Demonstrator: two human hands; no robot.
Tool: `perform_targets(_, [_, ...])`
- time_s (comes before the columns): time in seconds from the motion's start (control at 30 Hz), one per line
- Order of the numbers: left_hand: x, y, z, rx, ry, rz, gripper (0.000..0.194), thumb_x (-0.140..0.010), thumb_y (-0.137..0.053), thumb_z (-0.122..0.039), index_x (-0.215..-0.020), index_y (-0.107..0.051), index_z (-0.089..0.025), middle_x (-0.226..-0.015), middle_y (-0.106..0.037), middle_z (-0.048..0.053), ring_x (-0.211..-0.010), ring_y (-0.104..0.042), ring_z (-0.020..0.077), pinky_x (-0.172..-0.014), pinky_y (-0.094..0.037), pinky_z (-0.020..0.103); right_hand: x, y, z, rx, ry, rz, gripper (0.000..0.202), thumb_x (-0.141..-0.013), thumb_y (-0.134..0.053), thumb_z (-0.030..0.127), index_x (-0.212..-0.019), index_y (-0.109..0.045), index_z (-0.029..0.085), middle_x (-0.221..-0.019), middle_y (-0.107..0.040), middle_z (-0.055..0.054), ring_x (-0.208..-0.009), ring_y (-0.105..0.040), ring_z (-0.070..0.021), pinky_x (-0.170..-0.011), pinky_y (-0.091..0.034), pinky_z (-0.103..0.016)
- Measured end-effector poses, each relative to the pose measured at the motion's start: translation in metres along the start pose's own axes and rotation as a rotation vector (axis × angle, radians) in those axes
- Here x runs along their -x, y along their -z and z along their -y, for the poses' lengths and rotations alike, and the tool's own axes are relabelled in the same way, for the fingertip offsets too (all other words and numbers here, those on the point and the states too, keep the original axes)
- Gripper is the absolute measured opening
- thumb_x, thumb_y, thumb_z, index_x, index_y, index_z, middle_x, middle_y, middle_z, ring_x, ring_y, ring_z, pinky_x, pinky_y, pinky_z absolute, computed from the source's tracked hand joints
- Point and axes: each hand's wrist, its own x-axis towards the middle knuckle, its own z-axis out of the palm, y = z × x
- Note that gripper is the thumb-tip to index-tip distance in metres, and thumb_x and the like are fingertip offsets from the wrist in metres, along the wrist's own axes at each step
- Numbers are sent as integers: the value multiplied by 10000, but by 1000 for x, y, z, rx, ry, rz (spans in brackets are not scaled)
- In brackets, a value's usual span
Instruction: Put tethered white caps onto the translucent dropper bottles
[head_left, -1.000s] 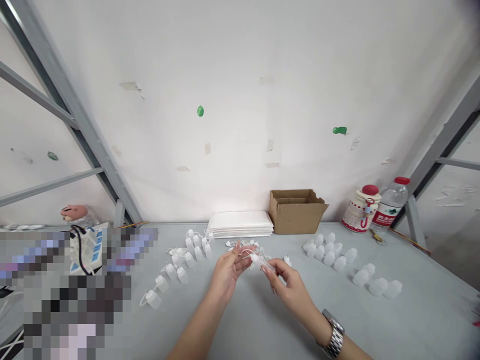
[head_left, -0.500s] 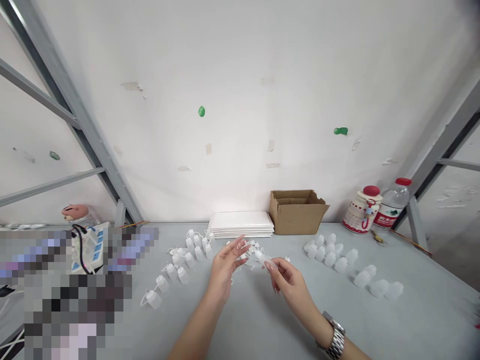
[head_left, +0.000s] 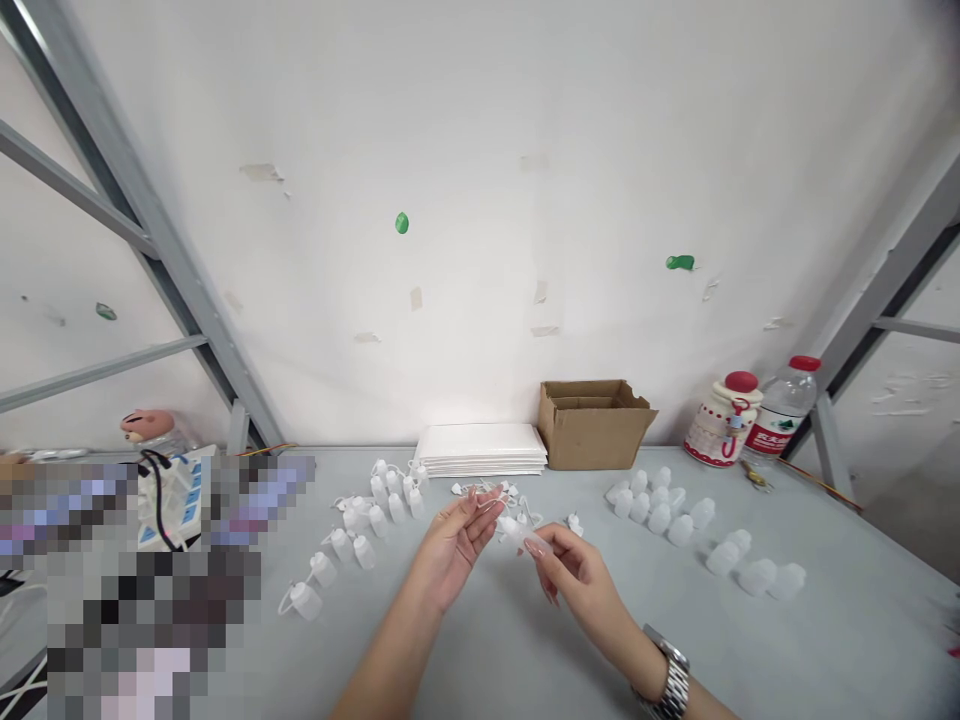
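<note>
My right hand (head_left: pixel 570 570) pinches a small translucent white squeeze bottle (head_left: pixel 516 530) between thumb and fingers, its white top tilted up and to the left. Close by on the left, my left hand (head_left: pixel 457 548) has its fingers stretched out and loosely parted, with nothing visible in them. Loose white caps with straps (head_left: pixel 511 492) lie on the table behind the hands, partly hidden by the fingers. Capped bottles with strap loops (head_left: pixel 364 551) stand in rows to the left. Uncapped-looking white bottles (head_left: pixel 681 529) are grouped at the right.
A stack of flat white packs (head_left: pixel 480 450) and an open cardboard box (head_left: pixel 596 440) stand against the wall. Farther right are a white jug with a red lid (head_left: pixel 724 425), a water bottle (head_left: pixel 784 420) and keys (head_left: pixel 757 480). A power strip (head_left: pixel 176 500) lies at the left.
The held bottle and my right hand have moved slightly down and left. My left fingers have lowered and come closer together, still stretched out.
</note>
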Motion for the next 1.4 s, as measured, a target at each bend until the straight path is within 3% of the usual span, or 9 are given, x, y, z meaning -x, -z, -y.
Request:
perform_targets(0.33, [3,-7,9,128,105,-132,67,-804,-581,-147,-791,-646,-156,-853,-731,55,-727,-684,117,-573,-532,164,0,-2,-5,7,-11,-13,337,-802,-521,489,-705,-539,167,-468,-387,75,-415,-389,-79,-438,-332,-218])
perform_targets(0.63, [4,-6,8,37,54,-53,104,-798,-590,-150,-721,-655,-126,-882,-727,81,-702,-675,106,-564,-519,150,-1,-1,-7,6,12,-4,333,-808,-515,484,-716,-543,166,-478,-386,72,-420,-395,-79,-434,-336,-215])
perform_targets(1.1, [4,-4,9,25,41,-31,80,-773,-624,-178,-715,-665,-139,-869,-732,78,-685,-665,101,-602,-507,163,1,-2,-5,28,0,-20,327,-802,-523,488,-705,-544,176,-487,-401,64,-428,-403,-89,-436,-341,-219])
perform_targets(1.23, [4,-4,8,-8,30,-23,66,-719,-682,-209,-712,-679,-143,-858,-733,78,-682,-659,105,-616,-495,170,1,-2,-4,36,-3,-12,328,-804,-523,485,-705,-541,173,-493,-404,65,-425,-398,-82,-440,-332,-218])
perform_targets(1.4, [5,-4,7,-106,-46,-16,189,-610,-764,-284,-687,-692,-128,-801,-734,90,-682,-653,130,-641,-476,201,0,0,-1,94,7,-10,340,-802,-512,498,-693,-530,176,-490,-411,63,-432,-396,-89,-464,-331,-230])
